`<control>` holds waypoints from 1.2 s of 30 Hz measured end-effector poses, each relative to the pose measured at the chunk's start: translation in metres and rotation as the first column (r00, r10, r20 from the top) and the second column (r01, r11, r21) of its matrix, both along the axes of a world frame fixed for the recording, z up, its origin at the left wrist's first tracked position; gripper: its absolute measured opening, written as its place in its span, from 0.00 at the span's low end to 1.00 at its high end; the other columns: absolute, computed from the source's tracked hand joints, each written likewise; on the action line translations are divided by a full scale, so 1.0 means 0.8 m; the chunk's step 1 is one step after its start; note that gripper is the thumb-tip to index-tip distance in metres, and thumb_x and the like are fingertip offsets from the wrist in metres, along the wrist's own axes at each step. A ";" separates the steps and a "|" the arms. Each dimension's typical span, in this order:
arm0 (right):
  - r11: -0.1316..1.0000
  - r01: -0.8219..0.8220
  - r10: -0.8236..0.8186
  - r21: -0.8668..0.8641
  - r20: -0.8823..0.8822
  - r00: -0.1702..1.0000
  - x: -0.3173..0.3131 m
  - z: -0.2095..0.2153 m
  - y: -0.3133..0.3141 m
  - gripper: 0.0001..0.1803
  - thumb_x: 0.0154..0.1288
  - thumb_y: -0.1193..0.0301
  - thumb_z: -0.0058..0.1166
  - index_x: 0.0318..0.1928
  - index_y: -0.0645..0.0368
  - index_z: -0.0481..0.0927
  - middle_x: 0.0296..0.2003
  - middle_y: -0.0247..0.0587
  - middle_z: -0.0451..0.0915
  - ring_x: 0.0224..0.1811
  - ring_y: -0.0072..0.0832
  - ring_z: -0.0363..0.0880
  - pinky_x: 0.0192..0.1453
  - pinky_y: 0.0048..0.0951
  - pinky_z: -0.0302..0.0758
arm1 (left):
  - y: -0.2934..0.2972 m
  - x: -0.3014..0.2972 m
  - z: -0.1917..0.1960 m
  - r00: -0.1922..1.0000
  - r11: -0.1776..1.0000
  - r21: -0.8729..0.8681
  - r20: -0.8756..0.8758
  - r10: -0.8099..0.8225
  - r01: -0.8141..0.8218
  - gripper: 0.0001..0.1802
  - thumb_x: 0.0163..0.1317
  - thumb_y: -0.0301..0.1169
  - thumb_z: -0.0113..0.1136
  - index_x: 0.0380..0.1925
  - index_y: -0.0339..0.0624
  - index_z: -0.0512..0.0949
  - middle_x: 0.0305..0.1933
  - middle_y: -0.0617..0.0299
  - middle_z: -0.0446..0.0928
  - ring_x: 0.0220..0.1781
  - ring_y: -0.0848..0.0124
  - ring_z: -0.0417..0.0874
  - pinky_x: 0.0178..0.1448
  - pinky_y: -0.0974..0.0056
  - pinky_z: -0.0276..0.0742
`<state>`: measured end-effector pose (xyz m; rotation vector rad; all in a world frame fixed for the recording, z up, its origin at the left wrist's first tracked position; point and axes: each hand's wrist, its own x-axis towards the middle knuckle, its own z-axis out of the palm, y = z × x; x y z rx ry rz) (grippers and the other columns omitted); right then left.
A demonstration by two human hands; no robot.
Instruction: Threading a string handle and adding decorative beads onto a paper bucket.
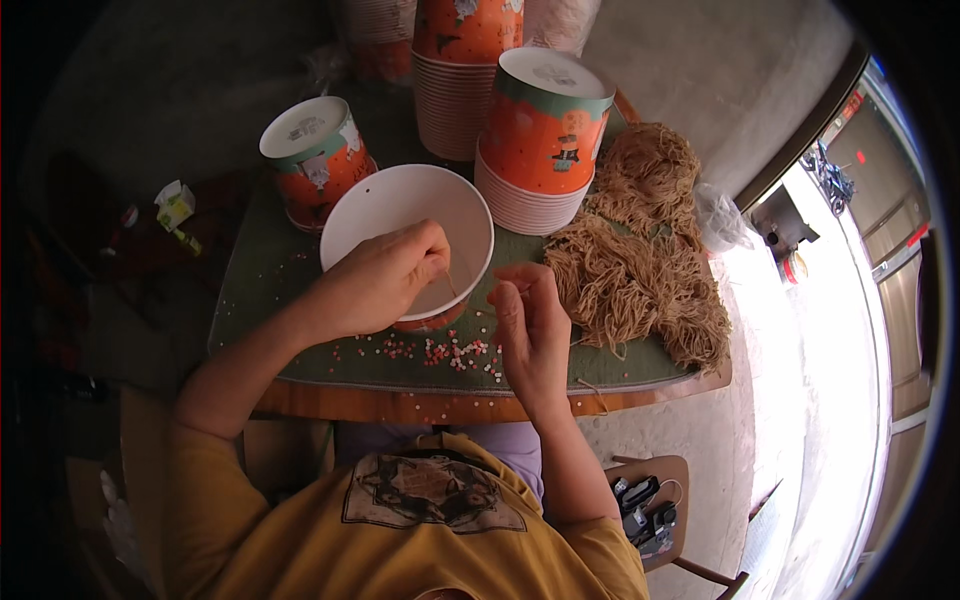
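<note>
A white-lined paper bucket (pixel 345 225) stands upright on the table before me, its open mouth facing up and a small hole in its far-left wall. My left hand (pixel 395 275) reaches over the mouth with thumb and fingers pinched on a thin brown cord (pixel 452 284) beside the right inner wall. Just outside the bucket's right rim is my right hand (pixel 532 325), fingers curled and thumb close to the index finger; whatever it grips is too small to make out. Small pink and white beads (pixel 460 352) lie scattered in front of the bucket.
Upside-down orange buckets stand behind: a single one (pixel 318 165), a short stack (pixel 545 140) and a taller stack (pixel 445 100). Bundles of brown cord (pixel 640 280) cover the table's right side. A wooden chair (pixel 665 500) holding dark devices is at lower right, beyond the table edge (pixel 350 400).
</note>
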<state>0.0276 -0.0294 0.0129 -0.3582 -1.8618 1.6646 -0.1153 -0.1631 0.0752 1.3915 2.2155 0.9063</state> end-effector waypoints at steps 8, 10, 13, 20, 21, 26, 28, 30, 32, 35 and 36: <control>0.962 -0.263 0.268 -0.075 0.066 0.961 -0.029 0.018 0.010 0.09 0.66 0.69 0.58 0.40 0.62 0.80 0.29 0.30 0.79 0.28 0.13 0.73 0.35 0.20 0.71 | -0.003 0.011 -0.003 0.964 0.963 0.267 0.263 -0.036 -0.036 0.08 0.69 0.27 0.52 0.44 0.36 0.70 0.44 0.58 0.77 0.47 0.71 0.79 0.52 0.66 0.74; 0.905 -0.335 0.325 -0.264 -0.082 0.942 -0.028 0.025 0.008 0.09 0.70 0.69 0.55 0.38 0.63 0.80 0.33 0.26 0.81 0.34 0.12 0.75 0.42 0.16 0.72 | -0.004 0.015 -0.006 0.907 0.965 0.263 0.411 -0.091 -0.023 0.09 0.69 0.27 0.52 0.46 0.35 0.70 0.45 0.59 0.76 0.49 0.73 0.78 0.54 0.67 0.74; 0.885 -0.322 0.329 -0.337 -0.037 0.944 -0.028 0.031 0.006 0.08 0.69 0.64 0.56 0.39 0.53 0.82 0.31 0.19 0.79 0.25 0.05 0.63 0.27 0.12 0.57 | 0.002 0.012 -0.022 0.825 0.954 0.297 0.545 -0.150 -0.023 0.13 0.67 0.27 0.56 0.50 0.34 0.71 0.47 0.61 0.76 0.49 0.76 0.77 0.56 0.68 0.73; 0.855 -0.286 0.346 -0.433 0.065 0.936 -0.033 0.028 0.013 0.09 0.70 0.62 0.54 0.41 0.51 0.82 0.25 0.16 0.73 0.21 0.06 0.57 0.25 0.12 0.53 | 0.014 0.010 -0.028 0.841 0.971 0.227 0.538 -0.059 -0.077 0.12 0.65 0.31 0.59 0.44 0.36 0.76 0.40 0.65 0.78 0.44 0.77 0.78 0.52 0.70 0.73; 0.830 -0.292 0.348 -0.475 0.032 0.937 -0.033 0.027 0.014 0.09 0.71 0.62 0.53 0.43 0.52 0.81 0.24 0.16 0.70 0.21 0.07 0.56 0.25 0.12 0.53 | 0.015 0.008 -0.028 0.837 0.969 0.230 0.545 -0.048 -0.095 0.10 0.65 0.31 0.59 0.42 0.36 0.77 0.39 0.66 0.78 0.42 0.78 0.77 0.51 0.70 0.73; 0.838 -0.269 0.260 -0.474 -0.085 0.962 -0.030 0.024 0.017 0.11 0.74 0.67 0.46 0.53 0.54 0.73 0.24 0.21 0.65 0.20 0.08 0.54 0.21 0.13 0.52 | 0.011 -0.003 -0.021 0.755 0.969 0.227 0.652 -0.073 -0.102 0.07 0.67 0.32 0.55 0.38 0.39 0.75 0.36 0.67 0.76 0.38 0.80 0.75 0.47 0.72 0.72; 0.849 -0.241 0.235 -0.470 -0.074 0.969 -0.028 0.019 0.014 0.10 0.74 0.67 0.46 0.52 0.54 0.72 0.25 0.22 0.66 0.20 0.08 0.55 0.21 0.13 0.52 | 0.010 -0.004 -0.021 0.752 0.964 0.231 0.657 -0.056 -0.131 0.07 0.68 0.32 0.53 0.36 0.40 0.74 0.36 0.67 0.75 0.37 0.80 0.74 0.47 0.73 0.72; 0.860 -0.212 0.207 -0.465 -0.063 0.976 -0.025 0.015 0.012 0.09 0.74 0.67 0.46 0.50 0.54 0.72 0.26 0.22 0.66 0.20 0.08 0.56 0.21 0.12 0.53 | 0.010 -0.006 -0.022 0.709 0.954 0.250 0.703 -0.062 -0.164 0.07 0.68 0.31 0.54 0.37 0.38 0.75 0.36 0.66 0.77 0.38 0.80 0.76 0.45 0.72 0.74; 0.879 -0.196 0.204 -0.434 -0.030 0.979 -0.024 0.009 0.010 0.07 0.74 0.68 0.46 0.48 0.54 0.70 0.27 0.23 0.68 0.20 0.08 0.58 0.22 0.12 0.54 | 0.010 -0.007 -0.024 0.675 0.950 0.257 0.734 -0.074 -0.175 0.07 0.67 0.30 0.54 0.37 0.39 0.75 0.36 0.66 0.77 0.38 0.80 0.76 0.45 0.72 0.74; 0.924 -0.202 0.209 -0.325 -0.014 0.978 -0.019 -0.006 0.003 0.08 0.74 0.66 0.46 0.45 0.56 0.72 0.30 0.25 0.72 0.22 0.09 0.64 0.24 0.14 0.61 | 0.011 -0.010 -0.025 0.620 0.944 0.267 0.779 -0.095 -0.191 0.06 0.67 0.30 0.53 0.37 0.39 0.75 0.36 0.65 0.77 0.38 0.80 0.76 0.46 0.72 0.74; 0.926 -0.193 0.212 -0.325 0.025 0.977 -0.017 -0.013 -0.001 0.09 0.75 0.64 0.46 0.43 0.56 0.73 0.30 0.26 0.73 0.23 0.10 0.66 0.25 0.14 0.64 | 0.012 -0.011 -0.025 0.599 0.942 0.271 0.794 -0.101 -0.200 0.06 0.67 0.31 0.53 0.36 0.40 0.75 0.37 0.65 0.77 0.38 0.80 0.76 0.46 0.72 0.74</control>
